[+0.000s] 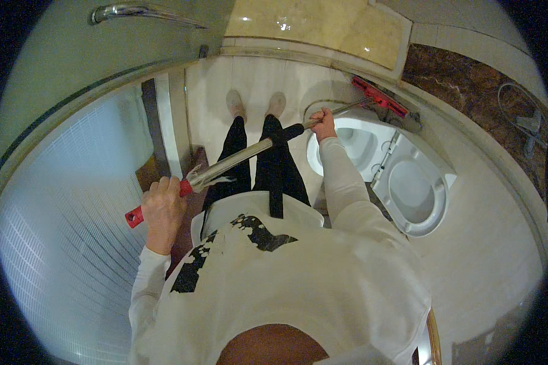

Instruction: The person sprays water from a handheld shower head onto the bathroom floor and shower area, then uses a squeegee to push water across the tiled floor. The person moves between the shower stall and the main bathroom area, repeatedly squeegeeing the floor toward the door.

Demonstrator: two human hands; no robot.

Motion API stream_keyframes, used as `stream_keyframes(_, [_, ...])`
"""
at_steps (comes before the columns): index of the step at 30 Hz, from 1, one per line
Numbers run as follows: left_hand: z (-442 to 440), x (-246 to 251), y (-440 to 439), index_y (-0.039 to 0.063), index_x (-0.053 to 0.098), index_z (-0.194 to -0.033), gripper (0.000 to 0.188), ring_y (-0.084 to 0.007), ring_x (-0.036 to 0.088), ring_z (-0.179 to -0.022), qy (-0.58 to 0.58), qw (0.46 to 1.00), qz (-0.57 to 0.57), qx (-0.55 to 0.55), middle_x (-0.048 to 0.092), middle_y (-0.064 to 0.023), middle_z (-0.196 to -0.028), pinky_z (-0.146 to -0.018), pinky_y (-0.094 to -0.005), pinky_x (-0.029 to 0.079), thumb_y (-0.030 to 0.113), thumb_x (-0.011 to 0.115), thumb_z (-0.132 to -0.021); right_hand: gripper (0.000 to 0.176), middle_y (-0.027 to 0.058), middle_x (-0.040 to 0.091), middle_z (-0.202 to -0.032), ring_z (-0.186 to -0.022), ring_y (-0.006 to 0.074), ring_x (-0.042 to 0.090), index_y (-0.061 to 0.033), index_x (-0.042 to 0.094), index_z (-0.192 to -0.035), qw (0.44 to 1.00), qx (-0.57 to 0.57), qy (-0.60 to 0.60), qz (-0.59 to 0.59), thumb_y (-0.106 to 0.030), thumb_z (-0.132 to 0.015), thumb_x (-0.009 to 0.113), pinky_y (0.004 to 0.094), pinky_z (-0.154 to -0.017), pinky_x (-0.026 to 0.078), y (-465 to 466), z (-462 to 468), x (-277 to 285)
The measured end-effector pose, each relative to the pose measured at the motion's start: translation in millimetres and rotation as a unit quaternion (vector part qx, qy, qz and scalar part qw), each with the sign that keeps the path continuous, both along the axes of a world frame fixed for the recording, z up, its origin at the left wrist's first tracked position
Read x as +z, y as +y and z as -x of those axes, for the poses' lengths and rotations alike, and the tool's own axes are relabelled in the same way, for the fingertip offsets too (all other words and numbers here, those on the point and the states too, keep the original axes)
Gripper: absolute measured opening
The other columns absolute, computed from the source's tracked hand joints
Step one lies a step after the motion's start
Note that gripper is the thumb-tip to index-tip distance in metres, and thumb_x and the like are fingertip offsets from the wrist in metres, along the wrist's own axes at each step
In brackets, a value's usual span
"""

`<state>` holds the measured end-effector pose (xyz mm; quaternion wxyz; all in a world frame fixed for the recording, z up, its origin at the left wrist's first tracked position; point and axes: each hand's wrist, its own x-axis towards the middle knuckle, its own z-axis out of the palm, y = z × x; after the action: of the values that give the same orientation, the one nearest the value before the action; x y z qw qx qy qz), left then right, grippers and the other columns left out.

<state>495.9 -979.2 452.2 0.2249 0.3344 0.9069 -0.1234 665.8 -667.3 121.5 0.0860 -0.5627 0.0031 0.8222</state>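
Observation:
Across my body runs a long telescopic metal pole (246,155) with a black collar (288,133) partway along. My left hand (163,210) is wrapped around the red grip (186,187) at its near end. Torn clear plastic (203,180) hangs from the pole just past that grip. Farther along, my right hand (324,124) holds the thinner metal shaft above the toilet's front rim. At the far end is a red floor squeegee or brush head (380,96), beside the wall behind the toilet; whether it touches the wall or the floor I cannot tell.
To the right stands a white toilet (315,157) with its lid (411,191) raised. A ribbed translucent panel (73,228) fills the left side. A chrome handle (146,13) is at upper left. My shoes (235,104) stand on pale floor tiles (210,82). Dark marble (447,82) covers part of the right wall.

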Motion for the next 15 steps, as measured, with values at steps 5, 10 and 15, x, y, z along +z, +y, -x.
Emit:
stream_keyframes(5, [-5, 8, -70, 0.009, 0.049, -0.064, 0.013, -0.0243, 0.053, -0.059, 0.053, 0.998, 0.02, 0.025, 0.051, -0.0072, -0.062, -0.053, -0.0355, 0.043, 0.01, 0.061, -0.059, 0.023, -0.0012, 0.034, -0.048, -0.045, 0.0157, 0.041, -0.0152, 0.036, -0.059, 0.978, 0.112, -0.091, -0.154, -0.018, -0.076, 0.051, 0.0276, -0.046, 0.036, -73, 0, 8])
stream_keyframes(10, [10, 68, -157, 0.007, 0.05, -0.066, 0.01, -0.0265, 0.055, -0.061, 0.139, 0.975, 0.159, 0.064, 0.053, -0.0078, -0.064, -0.052, -0.0369, 0.044, 0.014, 0.058, -0.064, 0.022, 0.0026, 0.041, -0.056, -0.051, 0.0174, 0.042, -0.0117, 0.04, -0.064, 0.984, -0.124, -0.035, 0.126, -0.023, -0.079, 0.051, 0.0333, -0.051, 0.04, -203, 62, 18])
stream_keyframes(15, [35, 123, -200, 0.007, 0.051, -0.069, 0.011, -0.0277, 0.056, -0.063, 0.149, 0.967, 0.202, 0.036, 0.055, -0.0094, -0.067, -0.052, -0.0385, 0.045, 0.016, 0.058, -0.066, 0.021, 0.004, 0.038, -0.051, -0.047, 0.0201, 0.041, -0.0092, 0.039, -0.062, 0.978, -0.057, -0.038, 0.195, -0.016, -0.079, 0.05, 0.0374, -0.051, 0.042, -264, 124, 47])
